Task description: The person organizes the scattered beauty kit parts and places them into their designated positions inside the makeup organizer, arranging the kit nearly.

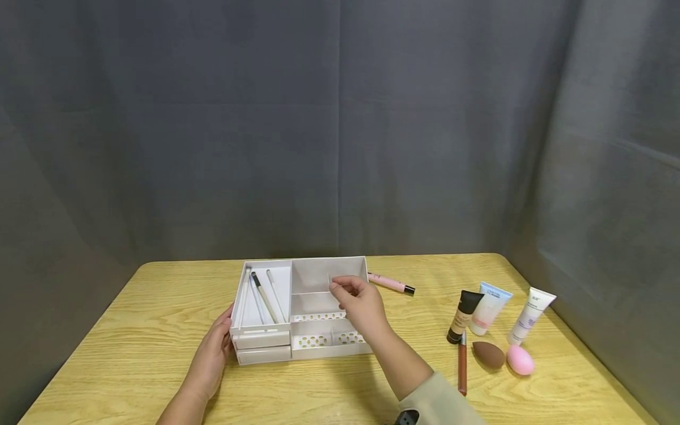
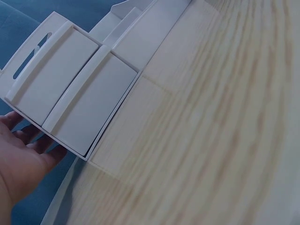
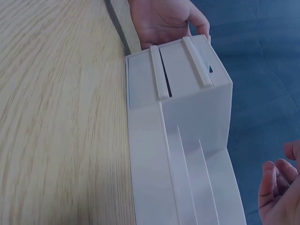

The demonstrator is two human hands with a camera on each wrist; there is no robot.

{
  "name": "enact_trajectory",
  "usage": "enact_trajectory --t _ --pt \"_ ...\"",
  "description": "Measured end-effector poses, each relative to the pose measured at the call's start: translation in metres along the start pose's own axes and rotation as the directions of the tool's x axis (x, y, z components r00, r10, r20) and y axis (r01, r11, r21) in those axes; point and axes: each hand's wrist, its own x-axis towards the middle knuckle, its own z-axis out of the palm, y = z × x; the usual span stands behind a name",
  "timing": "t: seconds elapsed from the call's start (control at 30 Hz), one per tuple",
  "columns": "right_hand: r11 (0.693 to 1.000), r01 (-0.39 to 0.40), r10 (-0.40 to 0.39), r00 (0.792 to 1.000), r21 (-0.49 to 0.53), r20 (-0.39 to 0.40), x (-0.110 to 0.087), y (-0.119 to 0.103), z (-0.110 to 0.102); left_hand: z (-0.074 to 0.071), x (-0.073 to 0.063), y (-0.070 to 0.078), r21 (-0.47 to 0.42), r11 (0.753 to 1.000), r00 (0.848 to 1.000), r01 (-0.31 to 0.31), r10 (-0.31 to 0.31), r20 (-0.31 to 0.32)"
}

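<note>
A white cosmetics organizer (image 1: 332, 354) stands on the table, with two drawers (image 2: 93, 93) stacked at its left end. Several slim makeup brushes (image 1: 262, 298) lie in its top left tray. My left hand (image 1: 212, 345) rests against the organizer's left side, fingers along the outer wall; the left wrist view shows the fingertips partly hidden behind it. Over the right-hand compartments is my right hand (image 1: 361, 304), loosely bent, thumb and forefinger close to a thin upright edge. In the right wrist view nothing shows between its fingers (image 3: 268, 180).
A pink tube with a black cap (image 1: 390, 283) lies behind the organizer's right end. Farther right are a foundation tube (image 1: 462, 319), a blue-and-pink tube (image 1: 489, 310), a white tube (image 1: 530, 316), a brown-handled brush (image 1: 462, 369), a brown sponge (image 1: 489, 355) and a pink sponge (image 1: 520, 360).
</note>
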Motion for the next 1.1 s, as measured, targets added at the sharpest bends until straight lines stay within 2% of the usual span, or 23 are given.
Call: enact_trajectory --t 0.3,0.73,1.1 --pt "1.000 0.003 -0.004 0.999 -0.013 -0.040 -0.006 0.006 -0.026 -0.001 0.000 -0.001 0.014 1.000 1.000 0.007 -0.007 -0.008" --pt "0.994 -0.061 0.050 0.992 -0.095 -0.116 -0.020 0.017 -0.068 -0.001 0.001 -0.001 0.000 1.000 1.000 0.015 -0.015 -0.003" --pt "0.980 -0.112 0.087 0.985 -0.166 -0.151 -0.036 0.024 -0.104 0.000 0.001 -0.002 0.002 1.000 1.000 0.002 -0.002 -0.004"
